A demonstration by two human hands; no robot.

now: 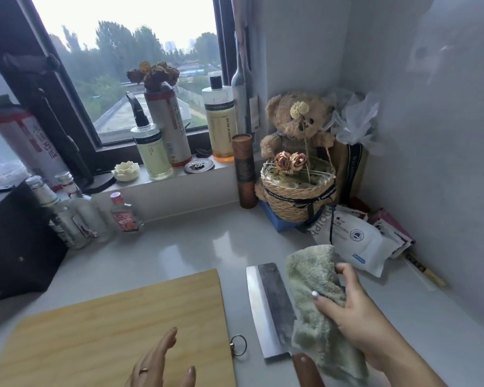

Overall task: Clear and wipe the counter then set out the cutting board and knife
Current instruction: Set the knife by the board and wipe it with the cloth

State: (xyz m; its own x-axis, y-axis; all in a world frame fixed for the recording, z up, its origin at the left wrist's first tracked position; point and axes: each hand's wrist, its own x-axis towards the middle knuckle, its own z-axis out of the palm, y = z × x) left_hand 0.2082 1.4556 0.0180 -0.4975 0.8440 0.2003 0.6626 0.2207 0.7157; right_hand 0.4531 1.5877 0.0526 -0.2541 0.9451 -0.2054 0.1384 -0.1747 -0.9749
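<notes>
A pale wooden cutting board (109,325) is laid flat on the white bench (179,247). A broad-bladed knife (268,308) with a brown handle is laid just right of it, partly overlapped by a crumpled green cloth (313,275).

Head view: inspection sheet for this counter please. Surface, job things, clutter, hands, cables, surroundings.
Surface: pale, glossy counter.
Job's things: cutting board flat at front left; knife lying right of it, apart; cloth overlapping the blade.
Clutter: small bottles at left; basket with teddy bear and packets in right corner.
Hands: left hand open over the board; right hand grips the cloth.
Cables: nothing seen.
Surroundings: window behind, tall bottles on its sill.
</notes>
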